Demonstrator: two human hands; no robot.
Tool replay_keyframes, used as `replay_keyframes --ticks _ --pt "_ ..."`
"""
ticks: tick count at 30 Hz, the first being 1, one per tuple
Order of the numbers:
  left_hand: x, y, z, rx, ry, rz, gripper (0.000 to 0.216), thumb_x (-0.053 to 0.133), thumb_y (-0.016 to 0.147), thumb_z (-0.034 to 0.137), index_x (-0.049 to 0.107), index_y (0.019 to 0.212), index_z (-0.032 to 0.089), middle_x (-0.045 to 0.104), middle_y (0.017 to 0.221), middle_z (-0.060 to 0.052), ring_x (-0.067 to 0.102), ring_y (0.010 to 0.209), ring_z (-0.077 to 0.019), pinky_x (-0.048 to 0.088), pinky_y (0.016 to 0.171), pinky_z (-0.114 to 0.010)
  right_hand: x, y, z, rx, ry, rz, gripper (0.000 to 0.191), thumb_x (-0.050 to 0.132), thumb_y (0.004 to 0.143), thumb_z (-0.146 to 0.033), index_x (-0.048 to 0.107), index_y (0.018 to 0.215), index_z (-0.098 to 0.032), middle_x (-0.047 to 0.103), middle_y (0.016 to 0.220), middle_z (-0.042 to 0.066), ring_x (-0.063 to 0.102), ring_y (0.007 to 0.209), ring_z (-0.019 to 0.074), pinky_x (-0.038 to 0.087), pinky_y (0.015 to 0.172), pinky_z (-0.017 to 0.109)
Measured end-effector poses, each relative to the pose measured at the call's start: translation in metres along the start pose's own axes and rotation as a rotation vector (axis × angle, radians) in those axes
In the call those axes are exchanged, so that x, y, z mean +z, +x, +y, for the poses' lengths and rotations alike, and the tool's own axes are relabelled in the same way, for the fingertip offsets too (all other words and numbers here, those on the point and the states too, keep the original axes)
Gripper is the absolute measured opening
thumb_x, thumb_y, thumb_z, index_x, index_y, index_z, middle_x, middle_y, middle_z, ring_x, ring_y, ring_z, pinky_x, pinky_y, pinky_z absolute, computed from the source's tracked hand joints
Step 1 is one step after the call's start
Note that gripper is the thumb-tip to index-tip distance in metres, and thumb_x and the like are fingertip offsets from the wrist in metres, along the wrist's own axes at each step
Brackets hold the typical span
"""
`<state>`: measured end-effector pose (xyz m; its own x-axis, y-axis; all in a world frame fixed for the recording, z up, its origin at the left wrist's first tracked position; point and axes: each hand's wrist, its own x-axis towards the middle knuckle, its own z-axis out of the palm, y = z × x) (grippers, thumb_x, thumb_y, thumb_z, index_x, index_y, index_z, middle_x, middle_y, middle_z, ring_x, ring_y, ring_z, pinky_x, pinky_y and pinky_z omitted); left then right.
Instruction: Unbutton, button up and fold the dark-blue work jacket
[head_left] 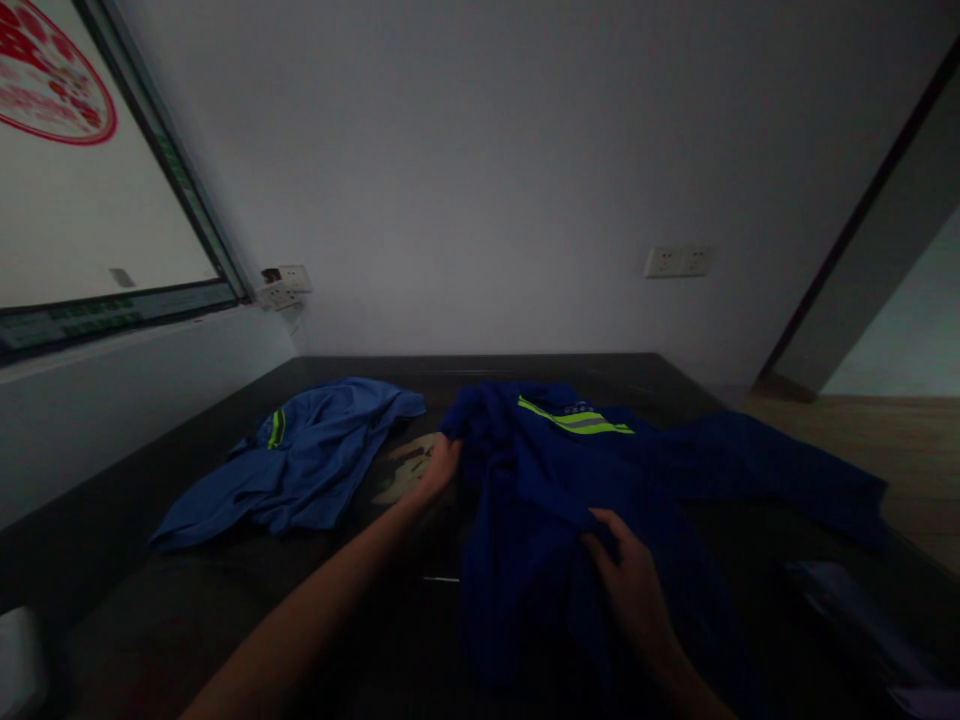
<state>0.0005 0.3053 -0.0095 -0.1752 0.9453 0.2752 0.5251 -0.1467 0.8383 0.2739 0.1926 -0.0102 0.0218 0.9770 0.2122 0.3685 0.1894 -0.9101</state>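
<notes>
A dark blue work jacket (555,480) with a yellow-green and grey reflective strip lies rumpled on the dark table, one sleeve stretched out to the right. My left hand (442,460) grips its left edge near the shoulder, fingers closed on the cloth. Lower down, my right hand (624,560) pinches a fold of the jacket's front between thumb and fingers. To the left lies a lighter blue work shirt (322,460) with a small yellow-green strip. Partly behind my left hand is a camouflage-patterned cloth (405,468).
The dark table (450,367) meets a pale wall with a socket plate (679,262) and a multi-socket adapter (279,292). At the lower right lies a dim, shiny flat item (862,615). A white object (19,660) shows at the lower left edge.
</notes>
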Motion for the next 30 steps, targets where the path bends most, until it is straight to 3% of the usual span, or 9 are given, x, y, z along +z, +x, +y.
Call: replay_keyframes --ticks 3,7,9,11,16,19,23,26,30 --pt "-0.049 0.030 0.004 0.036 0.136 0.022 0.039 0.037 0.088 0.027 0.057 0.117 0.010 0.063 0.117 -0.014 0.055 0.113 -0.0277 0.039 0.099 -0.042 0.001 -0.001 0.002 0.010 -0.004 0.038 0.036 0.049 0.081 -0.047 0.064 0.098 -0.019 0.070 0.099 0.009 0.065 0.092 0.0260 0.051 0.084 0.039" --pt "-0.140 0.066 0.025 0.133 0.338 -0.058 0.034 0.063 0.073 0.026 0.063 0.105 0.017 0.066 0.108 -0.009 0.055 0.108 -0.0281 0.037 0.099 -0.038 0.002 -0.001 0.004 0.019 -0.023 0.025 0.034 0.049 0.080 -0.044 0.064 0.098 -0.019 0.070 0.097 0.008 0.065 0.091 0.0256 0.051 0.083 0.039" --pt "-0.186 0.081 0.042 0.328 0.788 -0.284 0.033 0.065 0.073 0.030 0.064 0.104 0.021 0.064 0.107 -0.008 0.056 0.104 -0.0274 0.041 0.093 -0.036 0.004 -0.002 0.004 -0.006 -0.021 -0.009 0.033 0.049 0.081 -0.042 0.064 0.098 -0.019 0.070 0.098 0.008 0.065 0.092 0.0250 0.052 0.083 0.038" --pt "-0.225 0.092 0.059 0.433 1.117 -0.335 0.033 0.063 0.076 0.030 0.062 0.109 0.023 0.061 0.107 -0.008 0.054 0.103 -0.0264 0.042 0.088 -0.032 0.006 -0.003 0.003 -0.037 -0.008 -0.055 0.032 0.049 0.081 -0.041 0.065 0.098 -0.019 0.070 0.099 0.008 0.065 0.092 0.0245 0.052 0.084 0.038" --pt "-0.284 0.093 0.063 0.427 1.398 -0.035 0.041 0.045 0.090 0.021 0.049 0.131 0.017 0.047 0.125 -0.014 0.043 0.116 -0.0299 0.038 0.094 -0.041 0.019 -0.014 0.005 -0.139 -0.008 -0.222 0.030 0.050 0.083 -0.036 0.068 0.100 -0.020 0.070 0.105 0.008 0.065 0.098 0.0239 0.051 0.090 0.038" --pt "-0.290 0.078 0.023 0.165 1.315 -0.011 0.050 0.039 0.091 0.012 0.037 0.141 0.016 0.038 0.138 -0.018 0.038 0.124 -0.0333 0.033 0.099 -0.051 0.026 -0.023 0.003 -0.215 -0.117 -0.368 0.032 0.049 0.086 -0.035 0.068 0.108 -0.021 0.068 0.113 0.008 0.062 0.107 0.0243 0.046 0.098 0.042" --pt "-0.270 0.045 -0.036 -0.098 1.240 -0.066 0.064 0.044 0.085 0.006 0.026 0.146 0.013 0.033 0.144 -0.026 0.032 0.131 -0.0416 0.025 0.095 -0.069 0.025 -0.031 -0.011 -0.302 -0.309 -0.561 0.034 0.052 0.089 -0.038 0.066 0.116 -0.024 0.063 0.123 0.007 0.054 0.118 0.0253 0.039 0.104 0.046" --pt "-0.238 0.006 -0.050 -0.042 1.189 -0.092 0.060 0.043 0.086 0.013 0.029 0.144 0.019 0.029 0.149 -0.019 0.029 0.135 -0.0358 0.021 0.101 -0.067 0.020 -0.033 -0.022 -0.312 -0.327 -0.594 0.038 0.051 0.089 -0.043 0.062 0.122 -0.027 0.059 0.130 0.006 0.049 0.123 0.0247 0.039 0.105 0.045" --pt "-0.191 -0.068 -0.026 0.210 0.876 -0.197 0.043 0.043 0.088 0.024 0.048 0.130 0.023 0.050 0.135 -0.011 0.046 0.124 -0.0259 0.032 0.105 -0.049 0.015 -0.032 -0.029 -0.303 -0.301 -0.545 0.038 0.051 0.090 -0.044 0.058 0.125 -0.031 0.057 0.132 0.004 0.048 0.124 0.0232 0.039 0.105 0.045"
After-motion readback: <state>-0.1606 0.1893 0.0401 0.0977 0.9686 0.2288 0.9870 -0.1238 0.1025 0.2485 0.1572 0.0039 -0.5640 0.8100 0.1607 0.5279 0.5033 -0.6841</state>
